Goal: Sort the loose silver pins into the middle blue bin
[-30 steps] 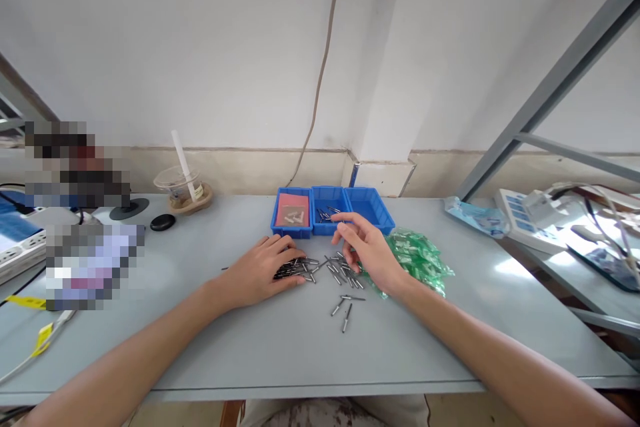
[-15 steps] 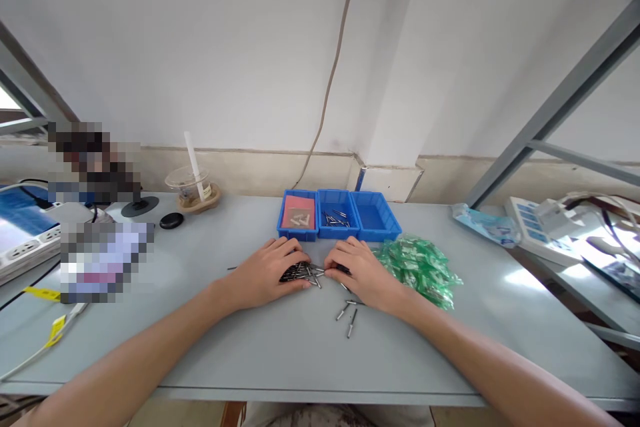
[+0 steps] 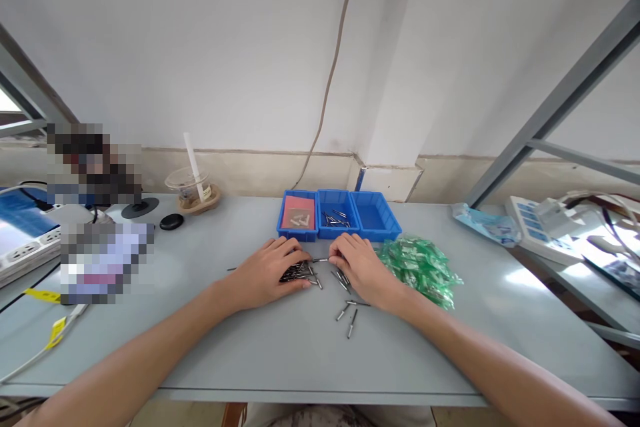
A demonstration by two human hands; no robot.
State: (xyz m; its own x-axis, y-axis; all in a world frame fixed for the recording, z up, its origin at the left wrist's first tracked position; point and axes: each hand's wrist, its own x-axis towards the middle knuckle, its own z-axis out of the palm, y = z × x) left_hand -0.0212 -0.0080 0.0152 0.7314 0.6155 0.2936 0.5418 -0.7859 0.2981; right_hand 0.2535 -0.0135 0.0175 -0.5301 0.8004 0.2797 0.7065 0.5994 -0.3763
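A pile of slim metal pins (image 3: 300, 271) with silver ends and dark shafts lies on the grey desk. Cupped around its left side is my left hand (image 3: 273, 270), thumb apart from the fingers, resting against the pins. My right hand (image 3: 359, 265) pinches one metal pin (image 3: 321, 259) at its right end, just above and right of the pile. Under and beside that palm lie a few loose pins (image 3: 341, 280), partly hidden by the hand. Several more pins (image 3: 352, 323) are scattered nearer the front edge.
Three blue bins stand behind my hands: the left bin (image 3: 297, 235) has a pink sheet and pale pieces, the middle bin (image 3: 338, 233) some pins, beside a right bin (image 3: 376, 213). Green plastic packets (image 3: 420, 270) lie right. A power strip (image 3: 30, 247) and cables are left.
My right hand has shifted slightly up and right. A single pin now shows between its fingertips and the pile, and loose pins beneath the palm are uncovered. The left hand stays put.
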